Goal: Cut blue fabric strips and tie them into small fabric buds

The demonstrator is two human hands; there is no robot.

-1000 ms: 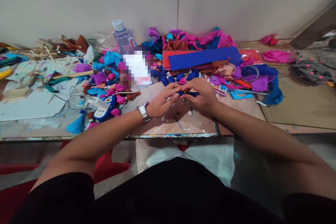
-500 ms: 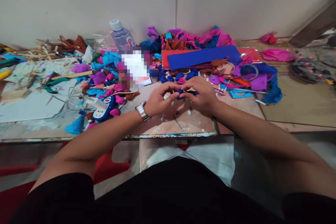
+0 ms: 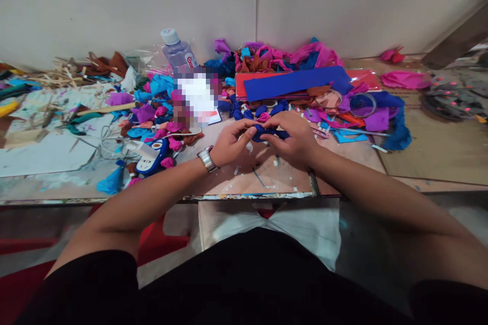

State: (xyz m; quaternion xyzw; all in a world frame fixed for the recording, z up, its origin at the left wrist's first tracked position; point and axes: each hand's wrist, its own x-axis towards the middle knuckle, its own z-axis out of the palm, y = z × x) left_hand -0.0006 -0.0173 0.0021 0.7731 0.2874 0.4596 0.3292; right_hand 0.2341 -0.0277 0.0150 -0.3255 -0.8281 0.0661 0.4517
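Note:
My left hand (image 3: pixel 231 143), with a silver watch at the wrist, and my right hand (image 3: pixel 293 137) meet over the middle of the worktable. Both pinch a small piece of dark blue fabric (image 3: pixel 267 133) between fingertips, just above the tabletop. Several finished small blue and pink fabric rolls (image 3: pixel 262 112) lie just beyond my hands. A long blue felt strip (image 3: pixel 297 82) rests on a red sheet behind them.
A plastic water bottle (image 3: pixel 177 52) stands at the back by the wall. Heaps of pink, blue and purple fabric scraps (image 3: pixel 267 58) crowd the back. A blue glue gun (image 3: pixel 152 156) with its cable lies left of my hands. A tape roll (image 3: pixel 362 104) sits to the right.
My fingers have worked the blue fabric piece, and more of it now shows between my hands. Both hands stay in the same spot.

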